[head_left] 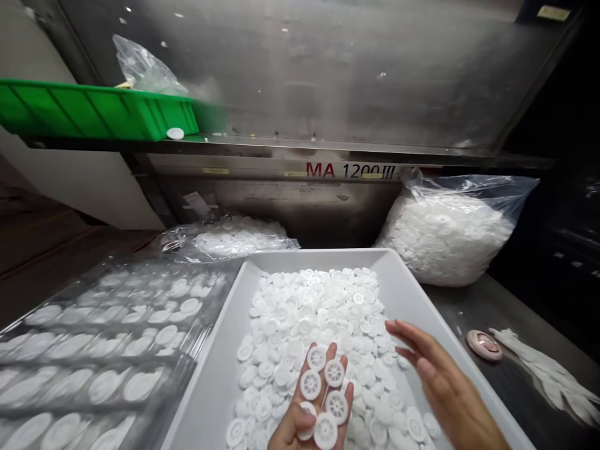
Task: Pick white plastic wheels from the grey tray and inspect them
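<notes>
Several small white plastic wheels [336, 407] with spokes lie on the upturned palm and fingers of my left hand [300, 425]. Its thumb presses on one of them. To the right is my right hand [440, 381], fingers stretched out and nothing in them, over the right side of a grey tray [417, 300]. Beneath both hands a wide spread of loose white discs and wheels [304, 312] covers the tray's floor.
A clear compartmented tray [94, 359] with white discs is on the left. Bags of white parts [445, 234] [239, 236] stand behind. A green bin [94, 112] sits on a ledge. A pink-white round object [484, 345] and white glove [548, 369] lie right.
</notes>
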{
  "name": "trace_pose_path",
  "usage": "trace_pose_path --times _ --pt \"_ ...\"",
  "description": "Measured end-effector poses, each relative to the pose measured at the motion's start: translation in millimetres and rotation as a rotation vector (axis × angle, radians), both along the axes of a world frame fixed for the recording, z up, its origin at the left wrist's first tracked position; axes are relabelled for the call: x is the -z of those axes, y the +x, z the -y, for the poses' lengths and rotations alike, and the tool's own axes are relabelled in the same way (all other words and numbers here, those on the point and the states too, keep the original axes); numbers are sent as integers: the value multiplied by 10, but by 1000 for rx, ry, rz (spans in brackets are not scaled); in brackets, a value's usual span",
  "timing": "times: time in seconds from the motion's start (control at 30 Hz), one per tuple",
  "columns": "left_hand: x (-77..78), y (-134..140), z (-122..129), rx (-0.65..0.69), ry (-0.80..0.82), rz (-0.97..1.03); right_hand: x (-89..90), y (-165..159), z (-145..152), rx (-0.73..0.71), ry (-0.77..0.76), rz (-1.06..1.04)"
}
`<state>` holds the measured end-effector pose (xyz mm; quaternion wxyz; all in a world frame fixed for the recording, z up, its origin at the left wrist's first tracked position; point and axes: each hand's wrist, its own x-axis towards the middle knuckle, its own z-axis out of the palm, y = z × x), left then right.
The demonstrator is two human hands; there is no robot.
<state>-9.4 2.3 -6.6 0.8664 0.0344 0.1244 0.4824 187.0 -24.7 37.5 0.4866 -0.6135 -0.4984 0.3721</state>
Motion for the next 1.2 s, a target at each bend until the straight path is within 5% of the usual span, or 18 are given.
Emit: trace_pose_path --times 0.1,0.27,0.43,0.7,0.93,1.2 --pt "-26 8 19 -5 12 12 311 -411 80 65 -12 -69" --pt "-64 35 35 -10 15 62 558 -611 67 -39 142 219" --pt "-44 54 45 0 3 75 558 -686 99 -117 130 331" --pt "-71 60 46 49 19 9 569 -825 71 -171 60 239" --pt "-112 137 58 -65 -92 27 535 -760 88 -205 -4 195" --pt "-3 81 91 -48 -107 53 518 -704 118 -179 -95 30"
